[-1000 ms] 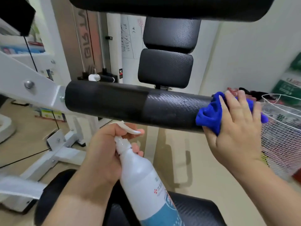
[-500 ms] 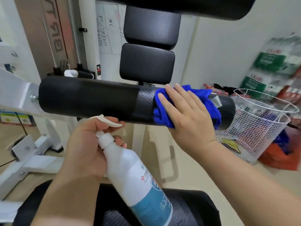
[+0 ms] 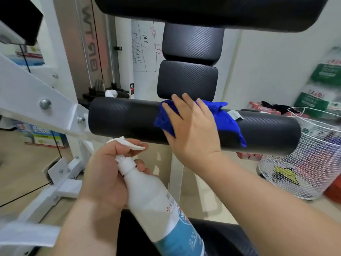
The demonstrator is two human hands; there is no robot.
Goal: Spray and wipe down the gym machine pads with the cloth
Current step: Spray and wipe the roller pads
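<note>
Roller pad (image 3: pixel 129 119): black cylinder with a fine woven texture, lying crosswise under the right hand, bolted at its left end to a white frame arm (image 3: pixel 35 100).
Cloth (image 3: pixel 223 119): bright blue, bunched and draped over the top and front of the roller pad, a grey tag showing at its far edge; spread beneath and to the right of the right hand.
Right hand (image 3: pixel 190 130): flat and open, fingers splayed upward, palm pressing the cloth against the roller pad.
Left hand (image 3: pixel 105 172): wrapped around the neck of the spray bottle, forefinger curled by the trigger, below and left of the right hand.
Spray bottle (image 3: pixel 151 196): white, with a blue label lower down and a white trigger head; tilted, nozzle end near the underside of the roller pad.
Back pads (image 3: pixel 188 80): two black textured cushions stacked just beyond the right hand's fingertips.
Seat pad (image 3: pixel 221 237): black, below both forearms.
Wire basket (image 3: pixel 313 163): white mesh, right of the right hand, past the roller pad's end.
</note>
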